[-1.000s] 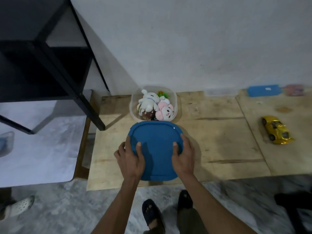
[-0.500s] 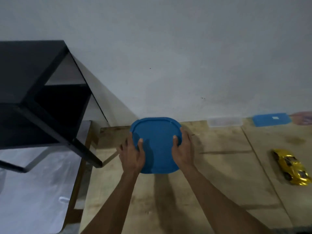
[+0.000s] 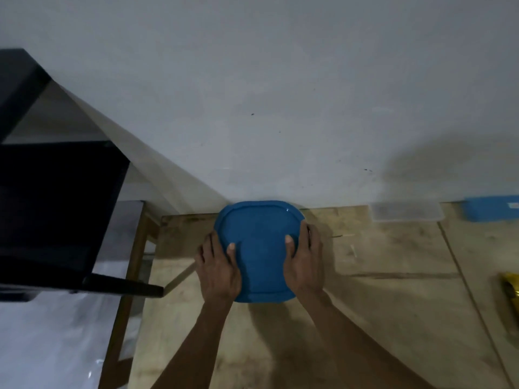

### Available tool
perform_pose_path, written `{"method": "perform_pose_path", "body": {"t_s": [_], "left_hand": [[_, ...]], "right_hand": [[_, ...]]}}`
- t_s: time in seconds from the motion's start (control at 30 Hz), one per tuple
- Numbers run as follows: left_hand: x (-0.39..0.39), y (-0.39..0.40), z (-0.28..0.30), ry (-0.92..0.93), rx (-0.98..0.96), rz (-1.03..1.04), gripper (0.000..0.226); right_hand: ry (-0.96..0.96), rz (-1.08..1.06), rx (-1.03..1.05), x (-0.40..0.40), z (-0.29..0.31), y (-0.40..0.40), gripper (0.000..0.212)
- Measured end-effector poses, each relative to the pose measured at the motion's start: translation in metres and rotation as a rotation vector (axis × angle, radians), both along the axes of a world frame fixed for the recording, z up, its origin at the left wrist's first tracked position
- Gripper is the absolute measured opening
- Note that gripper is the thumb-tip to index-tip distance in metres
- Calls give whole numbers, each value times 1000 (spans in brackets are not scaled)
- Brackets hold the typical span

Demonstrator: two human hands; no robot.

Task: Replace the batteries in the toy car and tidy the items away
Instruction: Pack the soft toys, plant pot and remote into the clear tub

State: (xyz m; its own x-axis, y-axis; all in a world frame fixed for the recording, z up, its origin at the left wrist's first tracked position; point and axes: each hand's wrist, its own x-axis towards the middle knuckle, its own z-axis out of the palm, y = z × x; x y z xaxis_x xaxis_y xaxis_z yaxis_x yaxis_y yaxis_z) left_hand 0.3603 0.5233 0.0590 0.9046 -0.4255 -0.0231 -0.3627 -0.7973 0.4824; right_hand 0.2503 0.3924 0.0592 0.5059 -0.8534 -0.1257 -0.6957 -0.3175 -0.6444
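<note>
Black shelving (image 3: 56, 197) stands left of the blue lid (image 3: 259, 248), a smooth rounded-square plastic piece at the wall end of your rough plywood table (image 3: 393, 304). Your left hand (image 3: 219, 270) and right hand (image 3: 304, 262) each grip its sides. Right of the lid, a glossy yellow toy car (image 3: 511, 299) peeks in.

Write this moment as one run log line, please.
left hand + right hand: grip blue lid | lid over container | toy car: right edge
</note>
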Motion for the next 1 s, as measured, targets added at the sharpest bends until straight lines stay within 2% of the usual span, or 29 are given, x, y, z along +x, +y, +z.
{"method": "perform_pose_path", "body": {"t_s": [0.27, 0.47, 0.57, 0.73, 0.87, 1.0], "left_hand": [[4, -5, -8, 150, -63, 23, 63], [1, -13, -7, 124, -99, 65, 55], [-3, -16, -7, 109, -111, 78, 52], [-7, -18, -9, 113, -90, 116, 56], [-5, -21, -5, 111, -36, 89, 59], [-4, -20, 1, 105, -26, 70, 65]], "right_hand": [[-21, 16, -26, 5, -3, -3, 60], [-147, -69, -63, 11, -9, -14, 52], [-198, -93, -114, 11, -15, -22, 38], [-195, -115, -178, 14, -17, -30, 26], [-195, -161, -122, 13, -19, -33, 24], [-150, -104, -112, 14, -11, -32, 25]]}}
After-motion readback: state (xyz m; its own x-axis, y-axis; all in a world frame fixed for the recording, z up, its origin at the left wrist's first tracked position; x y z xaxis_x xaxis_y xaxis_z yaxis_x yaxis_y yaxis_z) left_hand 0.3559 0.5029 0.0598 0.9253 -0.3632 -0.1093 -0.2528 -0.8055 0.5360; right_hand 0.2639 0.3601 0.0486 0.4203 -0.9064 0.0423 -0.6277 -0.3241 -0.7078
